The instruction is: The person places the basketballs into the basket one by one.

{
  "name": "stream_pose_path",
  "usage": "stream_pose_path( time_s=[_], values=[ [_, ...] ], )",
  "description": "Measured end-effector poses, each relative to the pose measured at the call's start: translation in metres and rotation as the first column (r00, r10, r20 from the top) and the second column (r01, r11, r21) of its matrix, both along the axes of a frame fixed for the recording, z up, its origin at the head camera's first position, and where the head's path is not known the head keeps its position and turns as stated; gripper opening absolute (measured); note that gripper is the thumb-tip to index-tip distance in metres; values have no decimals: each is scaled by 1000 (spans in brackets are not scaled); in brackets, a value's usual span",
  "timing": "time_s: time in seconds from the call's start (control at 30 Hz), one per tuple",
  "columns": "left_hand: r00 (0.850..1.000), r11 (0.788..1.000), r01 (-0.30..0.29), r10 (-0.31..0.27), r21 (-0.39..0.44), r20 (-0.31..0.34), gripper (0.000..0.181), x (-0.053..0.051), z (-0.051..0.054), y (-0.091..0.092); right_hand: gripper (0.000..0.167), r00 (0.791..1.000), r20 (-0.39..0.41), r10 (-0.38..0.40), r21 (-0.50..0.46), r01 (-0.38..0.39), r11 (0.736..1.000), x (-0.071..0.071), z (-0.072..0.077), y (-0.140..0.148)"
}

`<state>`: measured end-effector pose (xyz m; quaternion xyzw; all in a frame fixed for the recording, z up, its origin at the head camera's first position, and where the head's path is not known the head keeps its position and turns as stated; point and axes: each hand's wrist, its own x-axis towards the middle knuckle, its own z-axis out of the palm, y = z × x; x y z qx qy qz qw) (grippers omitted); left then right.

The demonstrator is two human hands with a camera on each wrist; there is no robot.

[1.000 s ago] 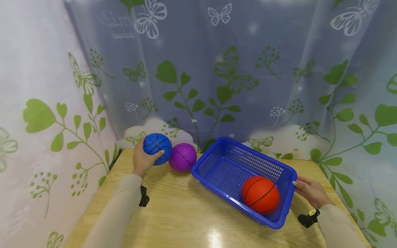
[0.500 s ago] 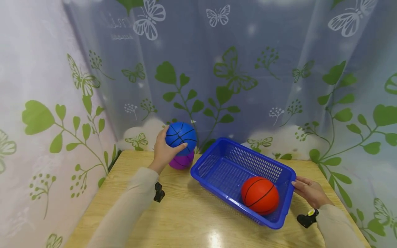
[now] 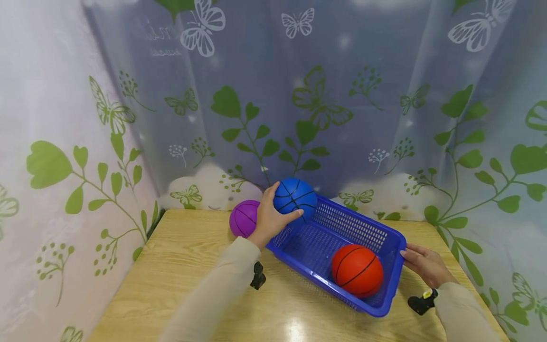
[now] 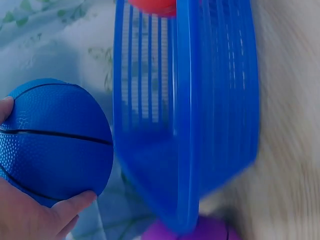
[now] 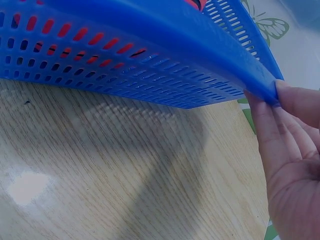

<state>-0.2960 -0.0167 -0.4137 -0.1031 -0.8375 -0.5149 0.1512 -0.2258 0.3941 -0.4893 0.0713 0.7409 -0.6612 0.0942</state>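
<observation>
My left hand (image 3: 271,218) grips a blue ball (image 3: 296,199) with black lines, held above the left end of a blue mesh basket (image 3: 337,289). In the left wrist view the blue ball (image 4: 60,140) is beside the basket's rim (image 4: 187,115), thumb and fingers round it. A red ball (image 3: 357,270) lies in the right part of the basket. My right hand (image 3: 429,263) pinches the basket's right rim; in the right wrist view the thumb is on top of the rim (image 5: 240,65) and the fingers of the hand (image 5: 295,155) are beneath.
A purple ball (image 3: 243,218) sits on the wooden table (image 3: 192,266), left of the basket and partly behind my left hand. A patterned curtain (image 3: 256,71) hangs behind and along both sides of the table.
My left hand has carried the blue ball rightwards, past the purple ball, to over the basket's left end. The right hand and the basket have stayed in place.
</observation>
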Motion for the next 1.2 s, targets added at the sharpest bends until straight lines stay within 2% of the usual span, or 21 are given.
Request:
stream_pose_path(
  time_s=[0.23, 0.5, 0.7, 0.9, 1.07, 1.2],
  values=[
    [999, 1000, 19, -20, 6, 30, 96, 8, -13, 37, 72, 1000, -15, 9, 24, -8, 1000, 0, -2, 2],
    [998, 1000, 8, -10, 27, 67, 96, 21, -30, 60, 74, 1000, -9, -9, 16, 9, 1000, -3, -7, 4],
    [999, 1000, -11, 11, 6, 47, 96, 26, -48, 64, 74, 1000, -4, -14, -4, 14, 1000, -3, -7, 4],
    [999, 998, -21, 23, -61, 41, 95, 27, -59, 63, 72, 1000, -10, -9, 7, 9, 1000, -3, -6, 5],
    [995, 992, 17, -4, -128, 103, 94, 29, -65, 60, 72, 1000, -7, -4, 0, 4, 1000, -2, -6, 4],
    [990, 973, 72, -43, -218, 132, 95, 29, -68, 58, 73, 1000, -4, -2, 6, 2, 1000, -1, -6, 3]
  ],
)
